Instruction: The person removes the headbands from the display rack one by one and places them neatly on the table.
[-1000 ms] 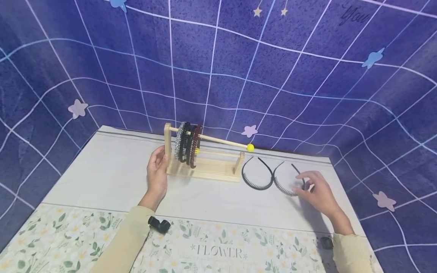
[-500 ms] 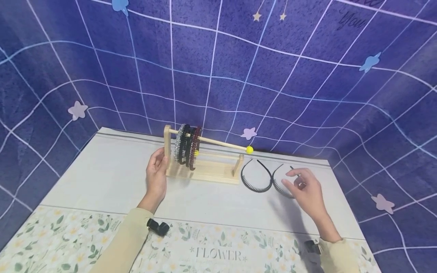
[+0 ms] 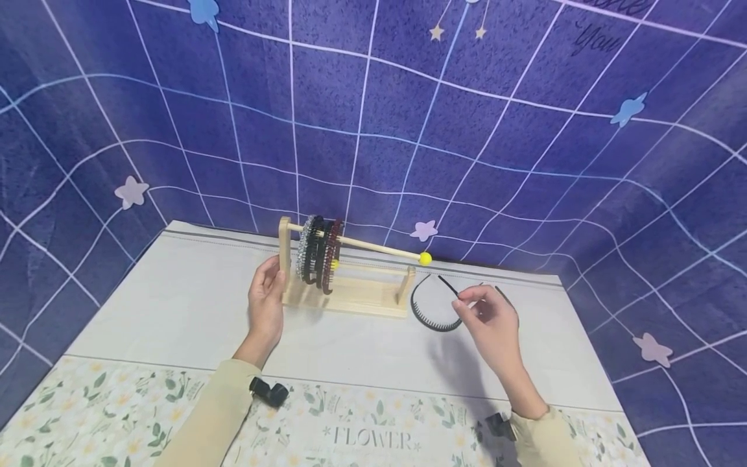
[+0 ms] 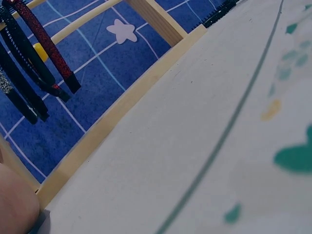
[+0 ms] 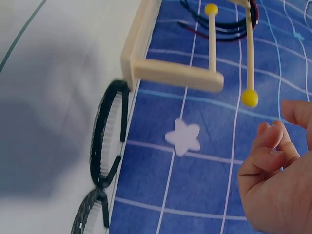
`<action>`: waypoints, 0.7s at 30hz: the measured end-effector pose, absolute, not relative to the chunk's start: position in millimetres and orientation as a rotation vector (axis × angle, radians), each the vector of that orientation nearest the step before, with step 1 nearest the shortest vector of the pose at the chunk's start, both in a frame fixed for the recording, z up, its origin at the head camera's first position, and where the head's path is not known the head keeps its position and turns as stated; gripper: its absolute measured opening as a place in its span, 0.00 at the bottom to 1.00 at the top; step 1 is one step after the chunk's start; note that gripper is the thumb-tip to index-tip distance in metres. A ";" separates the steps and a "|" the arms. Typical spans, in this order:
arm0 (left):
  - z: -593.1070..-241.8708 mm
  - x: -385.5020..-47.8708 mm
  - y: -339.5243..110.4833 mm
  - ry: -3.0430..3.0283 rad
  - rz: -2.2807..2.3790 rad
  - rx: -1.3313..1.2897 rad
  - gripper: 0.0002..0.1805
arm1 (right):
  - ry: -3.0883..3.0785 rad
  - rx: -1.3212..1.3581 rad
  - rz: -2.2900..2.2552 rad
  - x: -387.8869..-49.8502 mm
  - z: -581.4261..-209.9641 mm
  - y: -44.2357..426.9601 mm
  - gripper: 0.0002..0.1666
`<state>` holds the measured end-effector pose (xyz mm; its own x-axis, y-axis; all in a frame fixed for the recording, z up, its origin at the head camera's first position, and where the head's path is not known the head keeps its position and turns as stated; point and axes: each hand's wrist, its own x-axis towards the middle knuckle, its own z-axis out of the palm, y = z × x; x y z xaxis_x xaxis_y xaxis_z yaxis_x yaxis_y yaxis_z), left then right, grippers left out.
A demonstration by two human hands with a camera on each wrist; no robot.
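Left hand point(image 3: 266, 305) grips the wooden stand point(image 3: 284, 250) by its left post; right hand point(image 3: 493, 327), narrow and empty, hovers by the black headband point(image 5: 97, 141) on the counter point(image 3: 350, 344), right of the stand. Seemingly a reach; next likely calls for a pinch.

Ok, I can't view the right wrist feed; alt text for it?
An empty right hand hovers at right, apart from a yellow ball on a wooden stand. At lower left, two black headbands lie side by side on the white table; more headbands hang at the top.
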<state>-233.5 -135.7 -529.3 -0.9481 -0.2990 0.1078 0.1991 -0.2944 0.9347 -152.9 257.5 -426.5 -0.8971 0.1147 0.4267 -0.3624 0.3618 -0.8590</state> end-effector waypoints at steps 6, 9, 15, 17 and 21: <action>-529.8 -234.5 -135.5 -1.615 -2.308 0.114 0.20 | -2.214 0.240 1.626 -153.8 -425.5 238.0 0.07; -530.8 -232.8 -136.1 -1.608 -2.312 0.119 0.20 | -2.228 0.249 1.643 -153.2 -424.5 227.2 0.07; -531.7 -230.9 -136.8 -1.615 -2.306 0.135 0.20 | -2.222 0.290 1.729 -152.0 -419.4 206.6 0.05; -531.3 -231.5 -136.3 -1.627 -2.301 0.130 0.20 | -2.215 0.302 1.755 -152.5 -418.1 201.5 0.05; -529.5 -233.2 -135.2 -1.628 -2.298 0.122 0.21 | -2.199 0.333 1.797 -155.1 -416.8 191.8 0.05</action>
<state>-233.2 -135.2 -529.5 -0.9448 -0.3070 0.1145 0.2098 -0.2984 0.9311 -155.1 191.8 -416.8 -0.9340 -0.0006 0.3572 -0.3502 0.1992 -0.9153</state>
